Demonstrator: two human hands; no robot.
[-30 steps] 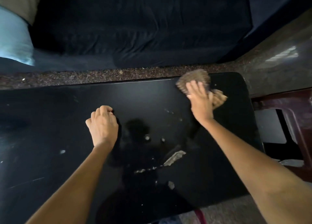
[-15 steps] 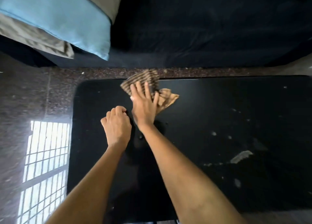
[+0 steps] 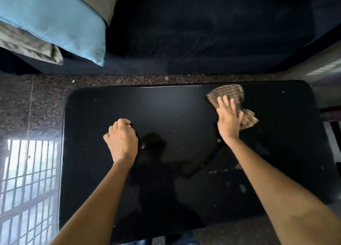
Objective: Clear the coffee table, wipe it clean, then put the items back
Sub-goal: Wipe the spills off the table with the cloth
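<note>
I see right hand (image 3: 228, 119) flat, fingers spread, pressing cloth (image 3: 228, 95) near far right corner of surface (image 3: 166, 104) | left hand (image 3: 121, 139) fisted, empty, mid-surface | far-left stretch open

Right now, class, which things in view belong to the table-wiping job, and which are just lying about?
Belong to the job:
- glossy black coffee table
- brown striped cloth, under the right hand
- left hand, fist resting on the table
- pale smudges near the right forearm

Just lying about:
- light blue pillow
- dark sofa
- speckled stone floor
</note>
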